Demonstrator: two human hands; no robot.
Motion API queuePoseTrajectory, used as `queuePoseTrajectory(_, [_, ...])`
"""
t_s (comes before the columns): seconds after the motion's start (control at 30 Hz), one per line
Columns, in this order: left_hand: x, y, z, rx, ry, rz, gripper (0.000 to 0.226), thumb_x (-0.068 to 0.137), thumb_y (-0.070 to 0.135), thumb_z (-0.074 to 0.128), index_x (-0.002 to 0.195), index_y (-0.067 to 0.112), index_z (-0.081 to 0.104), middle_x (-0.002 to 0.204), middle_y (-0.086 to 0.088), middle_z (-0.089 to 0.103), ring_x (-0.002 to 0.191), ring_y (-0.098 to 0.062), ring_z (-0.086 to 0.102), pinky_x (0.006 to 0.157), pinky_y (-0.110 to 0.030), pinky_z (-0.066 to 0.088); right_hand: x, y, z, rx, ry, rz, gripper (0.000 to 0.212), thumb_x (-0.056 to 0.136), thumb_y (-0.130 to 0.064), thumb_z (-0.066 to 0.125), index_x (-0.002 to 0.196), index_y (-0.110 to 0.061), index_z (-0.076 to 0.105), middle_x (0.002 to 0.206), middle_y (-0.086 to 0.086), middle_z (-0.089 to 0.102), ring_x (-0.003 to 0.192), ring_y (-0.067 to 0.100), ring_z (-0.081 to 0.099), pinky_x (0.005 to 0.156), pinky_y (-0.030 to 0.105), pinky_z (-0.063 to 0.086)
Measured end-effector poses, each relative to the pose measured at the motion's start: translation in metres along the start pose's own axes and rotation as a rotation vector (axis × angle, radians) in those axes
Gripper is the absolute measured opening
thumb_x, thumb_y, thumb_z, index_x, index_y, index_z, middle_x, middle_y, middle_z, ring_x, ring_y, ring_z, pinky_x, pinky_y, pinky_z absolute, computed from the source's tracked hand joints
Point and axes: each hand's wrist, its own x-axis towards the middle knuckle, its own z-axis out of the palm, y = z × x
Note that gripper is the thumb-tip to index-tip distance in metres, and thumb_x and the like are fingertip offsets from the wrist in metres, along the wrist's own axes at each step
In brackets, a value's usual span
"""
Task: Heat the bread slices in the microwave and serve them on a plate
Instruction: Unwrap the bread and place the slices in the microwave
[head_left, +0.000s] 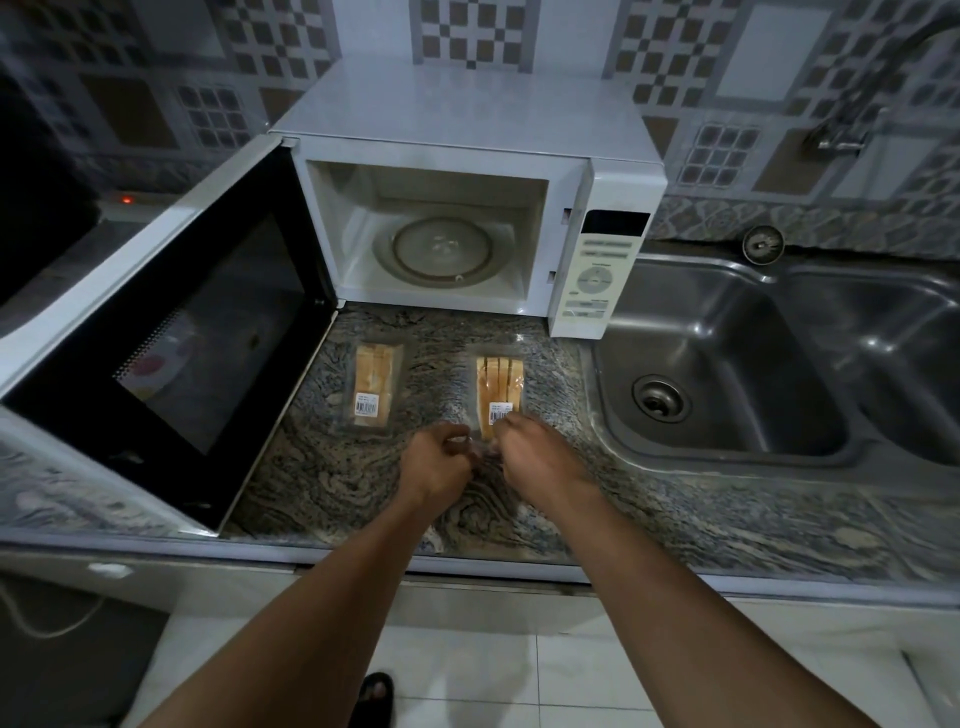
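Two clear plastic packs of sliced bread lie on the granite counter in front of the white microwave (467, 156). The left pack (372, 384) lies untouched. The right pack (498, 387) has both hands at its near end: my left hand (441, 460) pinches the plastic on the left, my right hand (535, 452) grips it on the right by the barcode label. The microwave door (171, 332) stands wide open to the left. Its glass turntable (441, 249) is bare. No plate is in view.
A steel double sink (727, 374) lies right of the microwave, with a tap (852, 119) on the tiled wall. The open door covers the counter's left side. The counter's front edge (519, 566) runs below my hands. A sandalled foot (376, 696) shows on the floor.
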Motion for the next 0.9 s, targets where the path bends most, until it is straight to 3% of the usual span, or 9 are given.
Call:
queuePoseTrajectory(0.1, [0.003,-0.003,0.000,-0.097,0.009,-0.049,0.041,0.076,0.009,0.080,0.115,0.006,0.068,0.093,-0.009,0.075,0.088,-0.026,0.072,0.083,-0.047,0.060,0.002,-0.003,-0.001,-0.010,-0.014,-0.013,0.034,0.089,0.006,0.054,0.121,-0.004,0.059,0.122,0.013,0.059,0.114,0.029,0.055,0.093,0.037,0.046])
queuePoseTrajectory(0.23, [0.005,-0.005,-0.001,-0.133,0.017,-0.080,0.034,0.064,0.013,0.080,0.097,0.011,0.074,0.085,-0.011,0.076,0.083,-0.031,0.073,0.079,-0.051,0.060,0.005,-0.007,-0.003,0.008,-0.021,-0.019,0.034,0.089,0.008,0.051,0.121,-0.003,0.056,0.121,0.014,0.058,0.110,0.030,0.056,0.089,0.037,0.046])
queuePoseTrajectory(0.33, [0.000,0.002,0.000,-0.151,0.034,-0.091,0.018,0.078,-0.001,0.075,0.083,0.017,0.072,0.083,-0.012,0.075,0.082,-0.033,0.073,0.077,-0.052,0.060,0.004,-0.007,-0.006,-0.014,-0.003,-0.035,0.040,0.088,0.009,0.051,0.126,-0.003,0.054,0.125,0.014,0.056,0.115,0.029,0.053,0.090,0.037,0.045])
queuePoseTrajectory(0.47, [-0.003,0.007,-0.001,-0.159,0.043,-0.122,0.022,0.081,-0.007,0.070,0.074,0.014,0.071,0.082,-0.017,0.074,0.081,-0.035,0.072,0.076,-0.054,0.060,0.000,-0.006,-0.012,-0.068,0.116,-0.118,0.039,0.086,0.006,0.056,0.124,-0.004,0.055,0.122,0.012,0.056,0.116,0.028,0.050,0.096,0.037,0.045])
queuePoseTrajectory(0.53, [-0.006,0.012,-0.001,-0.136,0.058,-0.132,0.020,0.080,-0.004,0.069,0.071,0.013,0.073,0.078,-0.015,0.074,0.078,-0.033,0.072,0.075,-0.052,0.060,0.002,-0.003,-0.011,-0.090,0.220,-0.140,0.031,0.084,0.003,0.067,0.114,-0.004,0.062,0.110,0.013,0.061,0.106,0.030,0.056,0.089,0.043,0.053])
queuePoseTrajectory(0.63, [-0.015,0.025,-0.011,0.257,0.141,0.037,0.013,0.083,0.007,0.062,0.081,0.015,0.072,0.070,0.001,0.068,0.064,-0.011,0.062,0.060,-0.027,0.053,0.003,0.002,-0.013,-0.055,0.339,-0.122,0.027,0.081,-0.003,0.076,0.105,-0.006,0.065,0.103,0.011,0.061,0.097,0.030,0.057,0.080,0.044,0.055])
queuePoseTrajectory(0.7, [-0.020,0.036,-0.019,0.493,0.246,0.248,0.013,0.085,0.009,0.061,0.096,0.014,0.066,0.077,0.000,0.066,0.064,-0.013,0.059,0.053,-0.025,0.044,0.003,0.004,-0.016,-0.048,0.393,-0.126,0.024,0.083,-0.003,0.073,0.105,-0.007,0.064,0.104,0.010,0.060,0.097,0.028,0.055,0.081,0.044,0.053])
queuePoseTrajectory(0.8, [-0.013,0.047,-0.024,0.569,0.279,0.498,0.036,0.089,0.010,0.063,0.124,0.016,0.058,0.116,-0.009,0.064,0.094,-0.029,0.063,0.075,-0.037,0.054,0.004,0.005,-0.020,-0.009,0.414,-0.098,0.023,0.087,-0.003,0.066,0.109,-0.008,0.064,0.110,0.009,0.059,0.101,0.028,0.054,0.085,0.044,0.052])
queuePoseTrajectory(0.9, [-0.002,0.054,-0.027,0.568,0.223,0.611,0.033,0.090,0.012,0.067,0.122,0.017,0.063,0.125,-0.005,0.061,0.103,-0.023,0.062,0.087,-0.038,0.053,0.004,0.005,-0.024,0.078,0.444,-0.025,0.023,0.097,-0.015,0.058,0.118,-0.010,0.064,0.117,0.008,0.058,0.106,0.025,0.052,0.089,0.043,0.050])
